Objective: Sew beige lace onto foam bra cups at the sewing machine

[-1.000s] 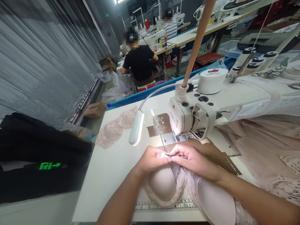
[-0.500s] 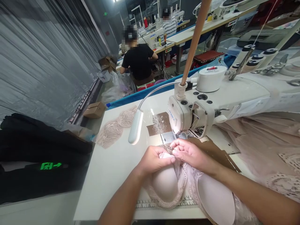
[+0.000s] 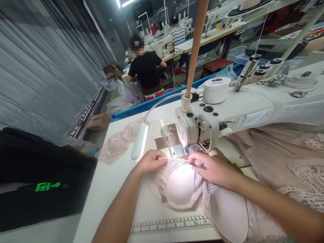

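Note:
A pale pink lace bra (image 3: 181, 185) with smooth padded cups lies on the white sewing table, in front of the machine's needle area. My left hand (image 3: 152, 161) pinches the lace edge at the upper left of one cup, thumb on top. At that cup's upper right is my right hand (image 3: 206, 167), its fingers closed around slim, pointed metal tweezers (image 3: 198, 165). The tips point left over the lace. The second cup (image 3: 229, 212) rests nearer me, below my right forearm. Just beyond my hands stands the sewing machine head (image 3: 187, 128); its needle is hard to make out.
A lamp (image 3: 139, 141) on a bendy neck hangs left of the machine. Lace pieces (image 3: 115, 148) lie at the table's left. A printed ruler (image 3: 169, 225) runs along the front edge. Pink fabric (image 3: 278, 152) is heaped at right. A co-worker in black (image 3: 145, 69) sits beyond.
My hands have moved apart, the left one leftward along the lace. The near cup's upper edge is now spread flat between them. The camera view has shifted slightly.

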Available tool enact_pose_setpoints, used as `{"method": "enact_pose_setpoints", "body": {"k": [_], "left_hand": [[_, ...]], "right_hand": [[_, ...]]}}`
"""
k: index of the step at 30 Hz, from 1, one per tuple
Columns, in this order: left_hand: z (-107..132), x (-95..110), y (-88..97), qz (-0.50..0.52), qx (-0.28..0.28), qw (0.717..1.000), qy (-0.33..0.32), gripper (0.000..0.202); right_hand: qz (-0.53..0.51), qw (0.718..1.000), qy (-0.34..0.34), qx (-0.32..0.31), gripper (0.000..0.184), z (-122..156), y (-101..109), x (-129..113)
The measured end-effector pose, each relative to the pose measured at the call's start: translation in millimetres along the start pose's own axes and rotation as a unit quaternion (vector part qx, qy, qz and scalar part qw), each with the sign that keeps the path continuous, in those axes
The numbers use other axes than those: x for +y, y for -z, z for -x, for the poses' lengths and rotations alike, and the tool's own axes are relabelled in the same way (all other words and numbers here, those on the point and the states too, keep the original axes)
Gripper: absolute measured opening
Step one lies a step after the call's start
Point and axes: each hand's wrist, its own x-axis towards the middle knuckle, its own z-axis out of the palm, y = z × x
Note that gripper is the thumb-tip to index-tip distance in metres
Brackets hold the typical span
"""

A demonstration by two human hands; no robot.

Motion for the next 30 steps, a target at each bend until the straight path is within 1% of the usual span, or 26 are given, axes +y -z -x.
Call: {"method": "enact_pose_setpoints", "body": {"k": [3,5,6,9,10,11,12,13,14,17,19,25,30], "left_hand": [[-18,9,-5.0,-0.037,0.014,0.999,-0.029,0.025],[-25,16,-10.5,-0.066,0.042,0.996,-0.050,0.020],[-25,20,-13.4,-0.084,0.067,0.992,-0.061,0.018],[-15,31,-25.2,-0.175,0.157,0.968,-0.091,0.024],[-10,34,-30.7,-0.210,0.172,0.958,-0.096,0.026],[-4,36,-37.2,-0.241,0.175,0.949,-0.100,0.027],[1,39,-44.1,-0.266,0.164,0.944,-0.103,0.029],[5,41,-51.2,-0.283,0.147,0.942,-0.108,0.030],[8,42,-57.6,-0.297,0.130,0.939,-0.116,0.032],[8,41,-68.7,-0.323,0.106,0.928,-0.151,0.038],[3,39,-67.7,-0.324,0.094,0.926,-0.170,0.040],[-9,38,-53.1,-0.341,0.044,0.917,-0.202,0.044],[-16,41,-48.3,-0.346,0.011,0.912,-0.221,0.045]], "right_hand": [[0.079,0.996,0.032,-0.005,0.006,4,5,4],[0.101,0.994,0.047,-0.010,0.011,4,7,9],[0.109,0.993,0.049,-0.007,0.015,4,8,12],[0.147,0.986,0.057,0.047,0.025,2,12,14],[0.160,0.982,0.067,0.068,0.025,2,13,14],[0.170,0.978,0.081,0.085,0.023,1,13,13],[0.177,0.975,0.096,0.094,0.019,1,12,12],[0.181,0.973,0.107,0.093,0.014,1,10,12],[0.187,0.972,0.112,0.085,0.014,0,8,12],[0.229,0.966,0.109,0.047,0.032,-1,0,14],[0.264,0.959,0.099,0.039,0.039,-2,-5,17],[0.298,0.948,0.088,0.069,0.050,-1,-13,25],[0.320,0.940,0.083,0.079,0.053,0,-13,22]]}}
